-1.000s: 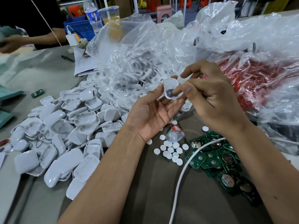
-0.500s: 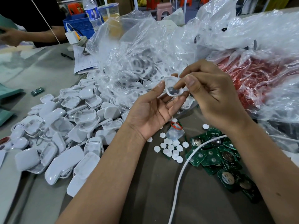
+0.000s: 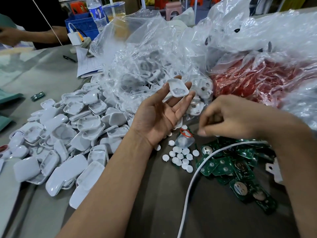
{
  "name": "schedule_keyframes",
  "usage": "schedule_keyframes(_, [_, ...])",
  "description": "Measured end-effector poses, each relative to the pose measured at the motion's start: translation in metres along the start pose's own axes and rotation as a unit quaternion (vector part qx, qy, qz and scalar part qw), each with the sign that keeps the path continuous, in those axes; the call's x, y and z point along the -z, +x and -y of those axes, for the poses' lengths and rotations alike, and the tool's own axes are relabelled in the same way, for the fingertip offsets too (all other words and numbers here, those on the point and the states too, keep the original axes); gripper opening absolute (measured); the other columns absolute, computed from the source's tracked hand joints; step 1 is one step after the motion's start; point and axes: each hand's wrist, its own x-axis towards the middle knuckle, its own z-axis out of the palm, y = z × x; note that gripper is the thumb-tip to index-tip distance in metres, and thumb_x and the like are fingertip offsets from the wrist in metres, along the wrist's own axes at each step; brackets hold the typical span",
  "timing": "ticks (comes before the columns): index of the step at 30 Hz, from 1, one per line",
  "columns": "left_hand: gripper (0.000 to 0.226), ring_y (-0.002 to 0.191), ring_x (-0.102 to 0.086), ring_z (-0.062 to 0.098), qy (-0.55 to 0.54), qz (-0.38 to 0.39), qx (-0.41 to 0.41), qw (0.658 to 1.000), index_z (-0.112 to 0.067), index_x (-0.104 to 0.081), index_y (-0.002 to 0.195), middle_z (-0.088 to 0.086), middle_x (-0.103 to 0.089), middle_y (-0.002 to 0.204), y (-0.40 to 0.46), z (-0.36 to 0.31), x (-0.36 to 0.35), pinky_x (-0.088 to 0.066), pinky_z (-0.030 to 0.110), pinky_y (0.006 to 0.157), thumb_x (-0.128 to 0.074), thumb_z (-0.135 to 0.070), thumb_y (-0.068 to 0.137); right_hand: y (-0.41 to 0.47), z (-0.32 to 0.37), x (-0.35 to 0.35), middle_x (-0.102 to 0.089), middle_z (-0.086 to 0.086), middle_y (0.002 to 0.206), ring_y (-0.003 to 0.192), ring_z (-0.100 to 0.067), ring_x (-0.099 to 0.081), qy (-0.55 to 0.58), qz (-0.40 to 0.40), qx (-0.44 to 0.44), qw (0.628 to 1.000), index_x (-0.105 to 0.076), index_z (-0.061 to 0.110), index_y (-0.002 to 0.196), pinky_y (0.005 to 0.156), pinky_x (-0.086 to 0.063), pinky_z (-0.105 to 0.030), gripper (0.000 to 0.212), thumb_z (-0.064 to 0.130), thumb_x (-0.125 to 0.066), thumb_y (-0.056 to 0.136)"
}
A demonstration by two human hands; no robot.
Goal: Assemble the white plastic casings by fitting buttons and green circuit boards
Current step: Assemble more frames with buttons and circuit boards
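Left hand (image 3: pixel 159 115): palm up, casing (image 3: pixel 178 89) pinched at fingertips above table (image 3: pixel 163 203). Right hand (image 3: pixel 228 117): fingers curled over circuit boards (image 3: pixel 240 165), blurred, grip undeterminable. Buttons (image 3: pixel 180 158) loose between.

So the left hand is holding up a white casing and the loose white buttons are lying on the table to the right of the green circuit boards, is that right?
Not quite. The head view shows the left hand holding a white casing, but the loose white buttons lie left of the green circuit boards, not right.
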Motion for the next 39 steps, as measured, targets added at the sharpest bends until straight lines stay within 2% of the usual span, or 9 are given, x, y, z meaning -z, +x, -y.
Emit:
schedule_keyframes(3, [0.030,0.099,-0.073,0.042,0.000,0.005,-0.003,1.000,0.004,-0.068,0.115,0.029,-0.069,0.119,-0.001,0.000,0.000,-0.062,0.040,0.089,-0.061,-0.011,0.091,-0.001,-0.003,0.001,-0.073,0.012,0.071,0.059,0.000,-0.061,0.007,0.087,-0.029,0.996,-0.081,0.031,0.081,0.058,-0.047,-0.017,0.008,0.029,-0.089,0.081])
schedule_keyframes(8, [0.034,0.102,-0.072,0.045,0.001,0.018,-0.007,1.000,0.004,-0.062,0.119,0.028,-0.069,0.117,-0.003,-0.001,0.000,-0.062,0.041,0.088,-0.066,-0.007,0.087,-0.006,0.002,0.003,-0.065,0.011,0.062,0.054,0.000,-0.054,0.028,0.121,-0.042,0.991,-0.078,0.029,0.078,0.053,-0.042,-0.016,0.011,0.030,-0.089,0.081])
schedule_keyframes(13, [0.032,0.104,-0.071,0.046,-0.004,0.024,-0.007,1.000,0.004,-0.064,0.115,0.028,-0.070,0.117,-0.004,-0.002,0.000,-0.062,0.042,0.088,-0.068,-0.005,0.085,-0.004,0.001,0.007,-0.070,-0.003,0.067,0.060,-0.012,-0.062,0.132,0.023,-0.043,0.990,-0.073,0.018,0.082,0.061,-0.052,-0.027,0.011,0.020,-0.079,0.090])
schedule_keyframes(17, [0.031,0.105,-0.071,0.047,-0.007,0.026,-0.011,1.000,0.004,-0.066,0.114,0.028,-0.069,0.117,-0.003,-0.002,0.001,-0.061,0.042,0.092,-0.068,-0.005,0.085,0.002,-0.004,0.002,-0.070,-0.015,0.066,0.051,-0.024,-0.056,0.273,-0.048,-0.097,0.956,-0.071,0.006,0.088,0.042,-0.045,-0.022,0.017,0.019,-0.078,0.083])
schedule_keyframes(21, [0.033,0.106,-0.070,0.047,-0.005,0.028,-0.016,0.999,0.003,-0.062,0.117,0.027,-0.070,0.118,-0.004,-0.002,0.002,-0.059,0.042,0.095,-0.067,-0.006,0.086,0.000,-0.002,0.000,-0.073,-0.021,0.074,0.081,-0.045,-0.070,0.355,-0.064,-0.096,0.928,-0.071,0.003,0.091,0.042,-0.050,-0.025,0.031,0.023,-0.080,0.069])
schedule_keyframes(26, [0.035,0.106,-0.071,0.046,-0.010,0.029,-0.015,0.999,0.007,-0.067,0.119,0.026,-0.070,0.118,-0.004,-0.004,0.003,-0.060,0.042,0.093,-0.065,-0.006,0.087,-0.002,0.002,0.002,-0.075,-0.022,0.084,0.057,-0.019,-0.071,0.386,-0.059,-0.074,0.918,-0.073,0.003,0.097,0.042,-0.053,-0.025,0.035,0.017,-0.081,0.066])
schedule_keyframes(31, [0.034,0.108,-0.070,0.047,-0.003,0.031,-0.012,0.999,0.009,-0.069,0.117,0.026,-0.069,0.121,-0.006,-0.004,0.002,-0.060,0.043,0.094,-0.067,-0.003,0.085,-0.001,0.002,0.002,-0.075,-0.010,0.080,0.073,-0.029,-0.077,0.382,-0.088,-0.073,0.917,-0.075,0.008,0.106,0.044,-0.055,-0.026,0.019,0.000,-0.068,0.091])
schedule_keyframes(35, [0.050,0.113,-0.066,0.051,0.000,0.066,-0.010,0.998,0.005,-0.066,0.117,0.025,-0.066,0.124,-0.006,-0.003,0.003,-0.057,0.047,0.099,-0.080,0.011,0.069,0.002,0.002,0.001,-0.074,-0.014,0.086,0.065,-0.023,-0.069,0.443,-0.185,-0.077,0.874,-0.078,0.011,0.102,0.041,-0.045,-0.020,0.030,-0.006,-0.053,0.102])
schedule_keyframes(39, [0.047,0.118,-0.063,0.052,0.022,0.087,-0.011,0.996,0.002,-0.069,0.110,0.023,-0.067,0.125,-0.005,0.001,0.004,-0.057,0.050,0.098,-0.077,0.021,0.067,0.003,0.001,0.003,-0.072,-0.003,0.077,0.072,-0.017,-0.066,0.521,-0.229,-0.058,0.820,-0.079,0.011,0.094,0.054,-0.050,-0.018,0.033,-0.005,-0.051,0.103])
